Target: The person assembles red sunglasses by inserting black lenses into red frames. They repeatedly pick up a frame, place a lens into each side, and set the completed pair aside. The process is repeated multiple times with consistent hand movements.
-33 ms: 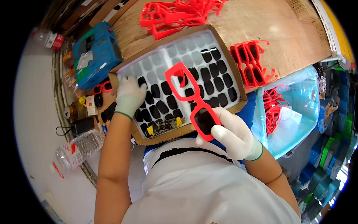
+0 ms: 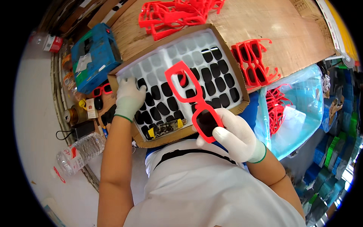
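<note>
My right hand [image 2: 240, 138], in a white glove, grips red sunglasses frames [image 2: 198, 98] by the end with a dark lens [image 2: 207, 122] in it. The other eye opening has no lens, and a red temple arm shows through it. The frames are tilted above a shallow cardboard box [image 2: 166, 143] of dark lenses laid in rows on a white tray. At the box's left side my gloved left hand [image 2: 128, 97] rests over the lenses, thumb apart from the fingers; no held object shows. A patterned strip with yellow ends [image 2: 166, 129] lies along the box's near edge.
Red frames [image 2: 177, 17] are piled behind the box. Red sunglasses with dark lenses [image 2: 255, 64] stand stacked on the right, near a bag-lined bin [image 2: 302, 130] containing red frames. A blue machine [image 2: 94, 56], a cardboard packet [image 2: 91, 108] and a plastic bottle [image 2: 81, 153] lie left.
The view has shifted slightly, so the box and table sit a little further left. Both hands keep nearly the same pose, and the right still grips the sunglasses frames.
</note>
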`<state>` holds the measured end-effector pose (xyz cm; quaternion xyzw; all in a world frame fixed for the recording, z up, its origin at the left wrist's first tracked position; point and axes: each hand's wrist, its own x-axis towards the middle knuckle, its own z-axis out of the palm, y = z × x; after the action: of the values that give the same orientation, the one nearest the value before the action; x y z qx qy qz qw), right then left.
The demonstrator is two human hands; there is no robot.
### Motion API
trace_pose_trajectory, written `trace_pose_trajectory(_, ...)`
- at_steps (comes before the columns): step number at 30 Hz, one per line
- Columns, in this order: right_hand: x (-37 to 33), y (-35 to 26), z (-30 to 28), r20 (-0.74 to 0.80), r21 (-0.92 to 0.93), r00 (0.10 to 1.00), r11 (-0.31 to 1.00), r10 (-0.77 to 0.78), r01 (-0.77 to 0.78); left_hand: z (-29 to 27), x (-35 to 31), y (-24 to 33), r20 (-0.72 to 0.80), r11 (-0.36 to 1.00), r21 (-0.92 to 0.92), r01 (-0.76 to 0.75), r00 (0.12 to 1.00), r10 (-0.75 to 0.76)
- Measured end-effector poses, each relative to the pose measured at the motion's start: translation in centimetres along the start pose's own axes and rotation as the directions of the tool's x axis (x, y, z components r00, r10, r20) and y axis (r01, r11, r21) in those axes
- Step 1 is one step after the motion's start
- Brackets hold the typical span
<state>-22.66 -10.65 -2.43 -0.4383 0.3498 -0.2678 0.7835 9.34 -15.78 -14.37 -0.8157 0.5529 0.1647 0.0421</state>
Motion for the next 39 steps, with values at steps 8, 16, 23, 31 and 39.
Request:
trace_pose_trajectory(8,1.2,0.0,-0.7,0.224,-0.621,0.925,0.687,-0.306,0.377,1.9,1.2,-0.6,-0.115,0.996,-0.044,-0.072,0.991,0.066)
trace_pose_trajectory(16,-0.6,0.0,1.9,0.162,-0.639,0.934,0.688,-0.318,0.344,1.1,0.4,-0.1,-0.17,0.937,-0.295,-0.188,0.975,0.142)
trace_pose_trajectory(23,-2.8,0.9,1.9,0.132,0.235,0.989,0.967,0.07,-0.1,-7.2,-14.4,1.2,-0.107,0.371,-0.909,-0.191,0.966,0.234)
trace_pose_trajectory(31,-1.0,2.8,7.3,0.116,-0.174,0.964,0.951,-0.239,0.257,-10.5,-18.3,3.6,-0.042,-0.042,-0.999,-0.033,0.972,0.23)
trace_pose_trajectory(39,-1.8,2.9,6.8,0.144,-0.292,0.967,0.925,-0.209,0.243,-7.4,-19.7,1.6,0.12,-0.36,-0.877,0.318,0.87,0.478)
